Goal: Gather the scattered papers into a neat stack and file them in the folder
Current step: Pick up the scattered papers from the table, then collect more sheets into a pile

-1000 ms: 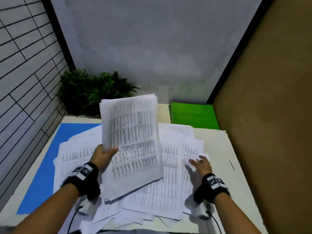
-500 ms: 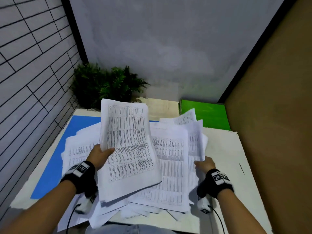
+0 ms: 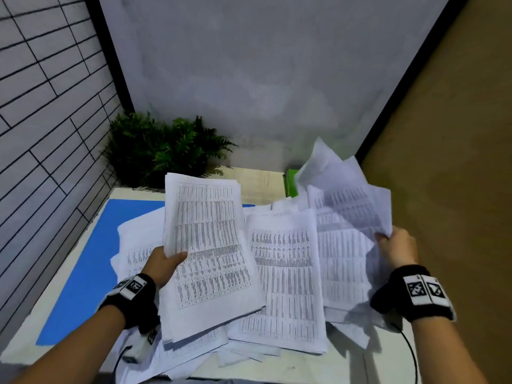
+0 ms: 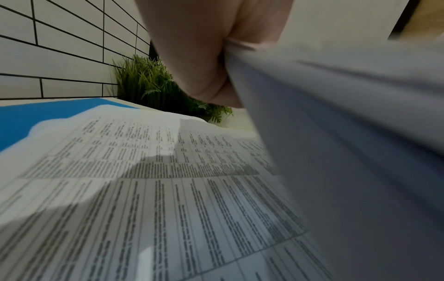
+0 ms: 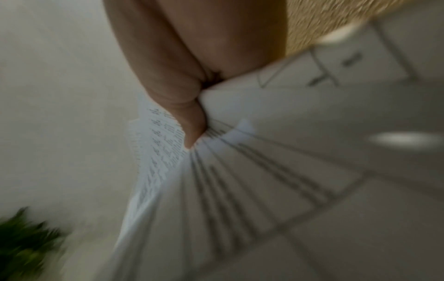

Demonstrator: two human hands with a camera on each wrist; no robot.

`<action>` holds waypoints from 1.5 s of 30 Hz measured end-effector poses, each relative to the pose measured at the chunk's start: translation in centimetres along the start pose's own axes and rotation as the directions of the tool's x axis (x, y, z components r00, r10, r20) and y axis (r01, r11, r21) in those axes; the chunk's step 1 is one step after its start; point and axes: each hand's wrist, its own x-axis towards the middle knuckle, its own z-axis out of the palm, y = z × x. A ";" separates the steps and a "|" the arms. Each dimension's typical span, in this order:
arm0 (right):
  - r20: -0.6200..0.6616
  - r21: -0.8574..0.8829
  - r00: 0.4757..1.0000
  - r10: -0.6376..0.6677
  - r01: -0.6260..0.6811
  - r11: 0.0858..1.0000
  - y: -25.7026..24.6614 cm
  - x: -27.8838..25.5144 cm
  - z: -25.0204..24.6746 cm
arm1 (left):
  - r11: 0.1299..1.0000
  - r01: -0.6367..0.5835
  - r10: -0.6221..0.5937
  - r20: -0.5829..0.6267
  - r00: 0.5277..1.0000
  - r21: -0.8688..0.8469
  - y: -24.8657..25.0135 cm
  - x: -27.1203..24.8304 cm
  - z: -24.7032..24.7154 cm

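Papers: left hand (image 3: pixel 163 266) clamped neat white printed stack (image 3: pixel 206 245), long axis away from body; right hand (image 3: pixel 397 246) pinched crumpled loose white sheets (image 3: pixel 346 195) to stack's right, well apart.

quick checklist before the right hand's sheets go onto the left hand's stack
1. Left hand grips the stack: ok.
2. Right hand pinches loose sheets: ok.
3. Sheets squared up: not ok, they fan out and crumple.
4. All papers gathered: not ok, more papers on the table.
5. Green folder reachable: cannot tell, mostly hidden behind the sheets.
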 end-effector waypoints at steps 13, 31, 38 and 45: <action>0.030 0.675 0.999 -0.028 0.001 0.738 0.1 -0.6 -5.6 | 0.983 -0.054 0.080 0.142 0.987 -0.175 5.3 0.7 3.3; 0.118 0.859 0.905 -0.408 0.113 0.499 -9.2 -5.3 5.2 | 0.843 -0.216 0.359 0.217 0.908 -0.493 11.6 0.0 4.0; 0.141 0.888 0.856 -0.498 0.114 0.446 -10.6 -5.6 3.6 | 0.844 -0.298 0.453 0.295 0.842 -0.445 11.3 -0.6 3.8; 0.164 0.879 0.854 -0.494 0.101 0.466 -10.3 -6.0 4.2 | 0.864 -0.248 0.362 0.199 0.911 -0.437 11.6 -1.4 4.1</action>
